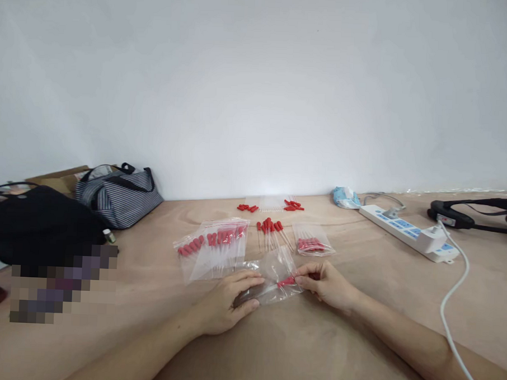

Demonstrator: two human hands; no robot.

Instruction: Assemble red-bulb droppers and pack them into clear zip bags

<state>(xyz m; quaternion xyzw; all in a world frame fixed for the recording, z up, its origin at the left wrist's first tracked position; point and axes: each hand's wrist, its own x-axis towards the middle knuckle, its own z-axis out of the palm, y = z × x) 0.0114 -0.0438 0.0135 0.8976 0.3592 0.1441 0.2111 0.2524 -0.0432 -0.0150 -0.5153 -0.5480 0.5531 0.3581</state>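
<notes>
A clear plastic bag (277, 264) lies between my hands, with a dropper's red rubber bulb (286, 281) showing inside near its right end. My right hand (327, 285) pinches the bag's right edge beside the bulb, thumb against forefinger. Over the bag's left end rests my left hand (229, 301), its fingers stretched out and its thumb apart. Just beyond the bag, several loose droppers (268, 227) lie fanned with red bulbs pointing away. At left are filled zip bags (217, 250) of red-bulbed droppers. Another filled zip bag (313, 240) lies to the right.
Along the wall are two small groups of red bulbs (247, 208) and thin clear tubes (272, 203). A power strip (407, 230) with a white cable (446, 299), a blue packet (345, 197) and a black strapped device (454, 214) are right. A striped bag (122, 198) stands left.
</notes>
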